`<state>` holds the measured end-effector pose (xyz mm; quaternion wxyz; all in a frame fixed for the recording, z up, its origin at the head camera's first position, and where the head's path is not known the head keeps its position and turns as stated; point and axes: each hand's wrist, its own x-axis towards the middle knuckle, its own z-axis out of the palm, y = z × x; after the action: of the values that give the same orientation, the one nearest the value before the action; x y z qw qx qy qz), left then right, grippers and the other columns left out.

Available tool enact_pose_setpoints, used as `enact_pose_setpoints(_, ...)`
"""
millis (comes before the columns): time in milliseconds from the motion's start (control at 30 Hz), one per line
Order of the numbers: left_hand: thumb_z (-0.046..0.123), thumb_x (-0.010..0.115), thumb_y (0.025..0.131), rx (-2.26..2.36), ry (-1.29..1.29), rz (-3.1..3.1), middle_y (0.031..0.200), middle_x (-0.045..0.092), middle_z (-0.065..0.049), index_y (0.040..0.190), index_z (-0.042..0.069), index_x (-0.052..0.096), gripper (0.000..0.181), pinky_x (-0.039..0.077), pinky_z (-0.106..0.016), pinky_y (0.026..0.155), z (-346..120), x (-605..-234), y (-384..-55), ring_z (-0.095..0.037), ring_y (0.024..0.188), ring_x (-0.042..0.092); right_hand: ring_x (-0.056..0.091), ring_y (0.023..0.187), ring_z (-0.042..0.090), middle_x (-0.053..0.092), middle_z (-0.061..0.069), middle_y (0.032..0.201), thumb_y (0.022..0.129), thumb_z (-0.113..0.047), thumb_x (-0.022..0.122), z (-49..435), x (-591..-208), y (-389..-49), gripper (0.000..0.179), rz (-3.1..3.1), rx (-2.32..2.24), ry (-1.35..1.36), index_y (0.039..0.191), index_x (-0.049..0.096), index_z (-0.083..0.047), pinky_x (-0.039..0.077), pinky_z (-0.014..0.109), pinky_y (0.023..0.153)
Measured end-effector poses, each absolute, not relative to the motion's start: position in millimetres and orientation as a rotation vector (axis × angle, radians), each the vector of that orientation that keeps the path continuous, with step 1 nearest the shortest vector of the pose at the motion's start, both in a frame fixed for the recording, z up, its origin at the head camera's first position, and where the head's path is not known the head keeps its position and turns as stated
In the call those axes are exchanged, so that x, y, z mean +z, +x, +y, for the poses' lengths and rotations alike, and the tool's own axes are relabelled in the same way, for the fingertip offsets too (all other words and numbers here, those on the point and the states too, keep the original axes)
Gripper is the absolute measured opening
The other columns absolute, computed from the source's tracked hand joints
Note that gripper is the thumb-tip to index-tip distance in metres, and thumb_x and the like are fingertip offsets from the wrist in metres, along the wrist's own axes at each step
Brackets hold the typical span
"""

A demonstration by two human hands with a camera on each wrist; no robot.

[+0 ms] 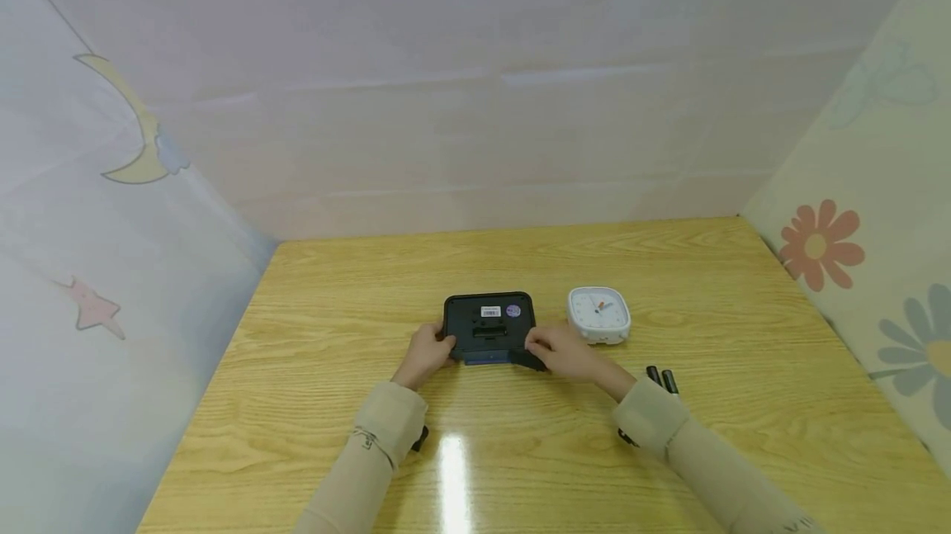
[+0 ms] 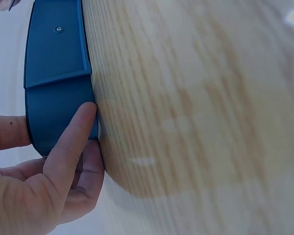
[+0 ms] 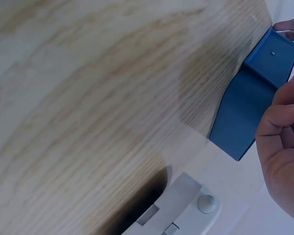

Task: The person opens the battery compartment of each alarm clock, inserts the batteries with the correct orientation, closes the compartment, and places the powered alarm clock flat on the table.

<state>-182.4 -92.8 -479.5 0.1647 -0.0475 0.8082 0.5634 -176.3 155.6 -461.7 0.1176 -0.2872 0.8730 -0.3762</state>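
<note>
A black rectangular device with rounded corners shows its back, which bears a white barcode label and a round purple sticker. My left hand grips its lower left corner; in the left wrist view several fingers curl about that end. At the lower right, my right hand has thumb and forefinger bent together in a pinch at the dark angled end piece, which looks blue in the right wrist view. The exact contact is partly hidden by the fingers.
A white square clock stands on the wooden table, just right of the device. Two dark stick-like things lie partly under the right sleeve. Patterned cloth walls close off the back and both sides.
</note>
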Motion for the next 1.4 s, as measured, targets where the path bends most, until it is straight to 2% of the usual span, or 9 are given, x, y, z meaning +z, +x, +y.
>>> enact_pose_setpoints(267, 0.005, 0.043, 0.095, 1.613, -0.135, 2.297, 0.118, 0.05, -0.025, 0.133, -0.012, 0.034, 0.042, 0.053, -0.032, 0.072, -92.8, -479.2, -181.6, -0.032, 0.1, 0.056, 0.044, 0.047, 0.003, 0.05, -0.006, 0.062, 0.093, -0.006, 0.049, 155.7, -465.9, -168.1, 0.014, 2.506, -1.08, -0.894, 0.088, 0.062, -0.006, 0.041, 0.021, 0.049)
enact_pose_setpoints(433, 0.006, 0.043, 0.095, 1.614, -0.14, 2.29, 0.119, 0.05, -0.026, 0.132, -0.012, 0.035, 0.042, 0.053, -0.032, 0.073, -92.5, -479.4, -180.7, -0.033, 0.101, 0.056, 0.042, 0.048, 0.002, 0.05, -0.008, 0.061, 0.093, -0.007, 0.05, 155.1, -467.0, -163.2, 0.015, 2.518, -0.991, -0.958, 0.086, 0.063, -0.008, 0.038, 0.021, 0.048)
enact_pose_setpoints(667, 0.005, 0.043, 0.095, 1.617, -0.15, 2.29, 0.122, 0.047, -0.027, 0.133, -0.012, 0.034, 0.043, 0.053, -0.032, 0.073, -91.6, -479.0, -180.4, -0.034, 0.103, 0.055, 0.039, 0.054, 0.002, 0.046, -0.009, 0.063, 0.092, -0.005, 0.05, 153.3, -474.9, -158.6, 0.016, 2.504, -0.896, -1.025, 0.079, 0.059, -0.01, 0.036, 0.021, 0.053)
enact_pose_setpoints(900, 0.005, 0.043, 0.095, 1.616, -0.148, 2.286, 0.12, 0.049, -0.026, 0.132, -0.012, 0.035, 0.042, 0.053, -0.033, 0.073, -91.6, -479.2, -180.9, -0.033, 0.102, 0.055, 0.038, 0.054, 0.001, 0.046, -0.01, 0.061, 0.091, -0.003, 0.05, 152.0, -478.4, -154.3, 0.017, 2.469, -0.848, -1.076, 0.078, 0.06, -0.007, 0.036, 0.019, 0.052)
enact_pose_setpoints(1400, 0.006, 0.042, 0.095, 1.614, -0.151, 2.289, 0.119, 0.049, -0.025, 0.133, -0.012, 0.034, 0.043, 0.053, -0.034, 0.073, -91.2, -477.8, -181.1, -0.032, 0.101, 0.055, 0.044, 0.059, 0.002, 0.059, -0.003, 0.072, 0.091, -0.004, 0.051, 154.1, -479.9, -153.5, 0.015, 2.504, -0.832, -1.072, 0.084, 0.064, -0.007, 0.041, 0.021, 0.056)
